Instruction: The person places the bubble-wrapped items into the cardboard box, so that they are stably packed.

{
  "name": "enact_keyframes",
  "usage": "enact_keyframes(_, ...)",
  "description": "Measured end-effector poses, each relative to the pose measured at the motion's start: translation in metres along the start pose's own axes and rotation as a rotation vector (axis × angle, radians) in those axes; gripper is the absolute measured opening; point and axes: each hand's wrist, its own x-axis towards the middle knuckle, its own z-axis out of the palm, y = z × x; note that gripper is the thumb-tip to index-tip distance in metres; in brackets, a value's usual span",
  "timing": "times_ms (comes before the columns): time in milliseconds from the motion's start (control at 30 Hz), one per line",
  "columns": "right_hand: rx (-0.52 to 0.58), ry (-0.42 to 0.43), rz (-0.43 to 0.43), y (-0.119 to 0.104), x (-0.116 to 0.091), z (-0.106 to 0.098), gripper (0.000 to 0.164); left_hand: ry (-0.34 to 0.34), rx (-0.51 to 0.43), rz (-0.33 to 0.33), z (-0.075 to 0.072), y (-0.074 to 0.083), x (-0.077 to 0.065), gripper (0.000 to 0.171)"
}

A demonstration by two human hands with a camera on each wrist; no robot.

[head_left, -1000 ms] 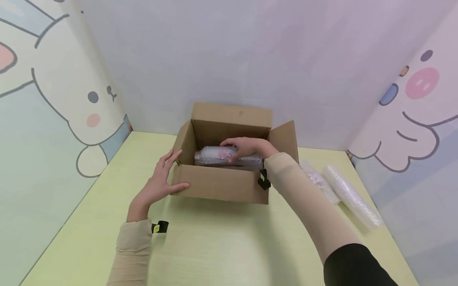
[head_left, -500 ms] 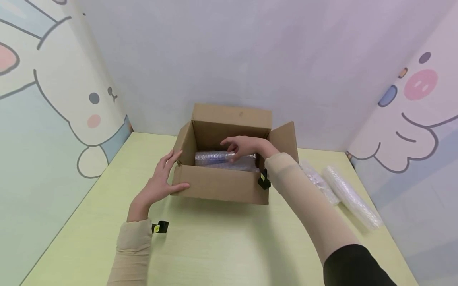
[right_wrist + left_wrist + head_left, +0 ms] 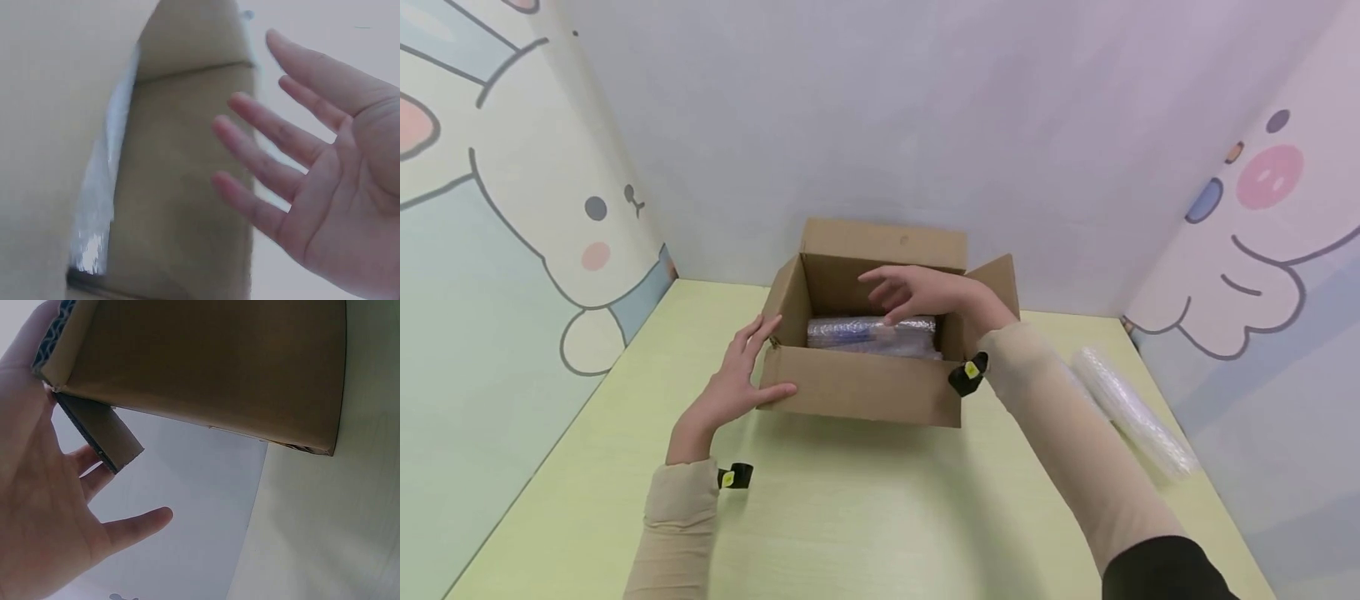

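A cardboard box [image 3: 865, 383] stands open with its flaps spread. Inside it lies clear bubble-wrapped stuff [image 3: 871, 329], bluish in places; its contents cannot be made out. Over the box opening hovers my right hand [image 3: 936, 293], apart from the wrap, fingers spread and loosely bent. The right wrist view shows its palm [image 3: 350, 187] bare. My left hand [image 3: 726, 387] rests at the box's front left corner, thumb along the front flap and fingers against the left flap. Seen from the left wrist, a finger [image 3: 140, 528] sticks out straight beside a small flap [image 3: 109, 434].
To the right of the box, bubble-wrapped rolls [image 3: 1131, 408] lie on the pale yellow table [image 3: 850, 517], one partly hidden by the right forearm. A plain wall [image 3: 880, 117] rises close behind the box, with cartoon-printed walls on both sides.
My right hand has let go of a pinkish bubble-wrapped bundle, which is no longer seen on top in the box, then lifted up and slightly right. The left hand has stayed put.
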Motion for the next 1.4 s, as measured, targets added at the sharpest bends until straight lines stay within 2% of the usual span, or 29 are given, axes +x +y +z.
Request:
enact_keyframes(200,0.114,0.082,-0.153,0.0,-0.027,0.003,0.072,-0.006,-0.001,0.003,0.001,0.0,0.003,0.102)
enact_keyframes(367,0.116,0.266,-0.218,0.003,-0.052,0.022,0.063,-0.008,-0.002,0.005,0.002,0.0,0.005,0.103)
enact_keyframes(467,0.093,0.38,-0.226,0.008,-0.066,0.036,0.062,-0.008,-0.007,0.008,0.003,-0.001,0.007,0.102)
enact_keyframes(600,0.082,0.48,-0.242,0.013,-0.082,0.056,0.062,-0.012,-0.003,0.008,0.003,-0.002,0.007,0.103)
enact_keyframes(800,0.021,0.589,-0.255,0.022,-0.102,0.084,0.063,-0.012,0.003,0.003,0.002,-0.006,0.004,0.103)
enact_keyframes(1033,0.009,0.671,-0.299,0.044,-0.113,0.11,0.06,-0.002,-0.009,-0.007,-0.003,-0.008,0.001,0.103)
enact_keyframes(1267,0.031,0.728,-0.329,0.057,-0.126,0.127,0.059,-0.001,-0.021,-0.001,-0.005,-0.008,0.0,0.103)
enact_keyframes(1400,0.06,0.802,-0.336,0.066,-0.137,0.133,0.056,-0.002,-0.022,0.003,-0.006,-0.008,0.002,0.103)
